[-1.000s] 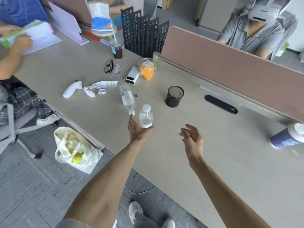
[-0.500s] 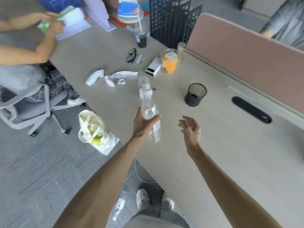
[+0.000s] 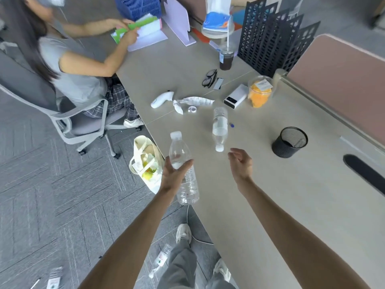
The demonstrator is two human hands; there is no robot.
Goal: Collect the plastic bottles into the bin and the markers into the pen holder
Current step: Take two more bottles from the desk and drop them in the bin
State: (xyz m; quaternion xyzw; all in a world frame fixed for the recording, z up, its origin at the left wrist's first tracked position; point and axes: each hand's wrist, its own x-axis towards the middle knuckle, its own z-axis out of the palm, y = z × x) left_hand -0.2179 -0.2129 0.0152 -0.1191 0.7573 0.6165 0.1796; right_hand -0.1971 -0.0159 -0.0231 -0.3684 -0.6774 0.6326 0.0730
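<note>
Gripping a clear, white-capped bottle (image 3: 188,184), left hand (image 3: 173,177) fingers (image 3: 167,163) curl round it; right hand (image 3: 240,164) fingers relaxed, empty.

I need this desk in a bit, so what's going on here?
A person is clearing up plastic bottles. Their left hand grips one clear bottle near the edge of the desk, while the right hand is open and holds nothing. A second bottle lies on its side on the desk, near a black mesh pen holder. No bin is in view.
</note>
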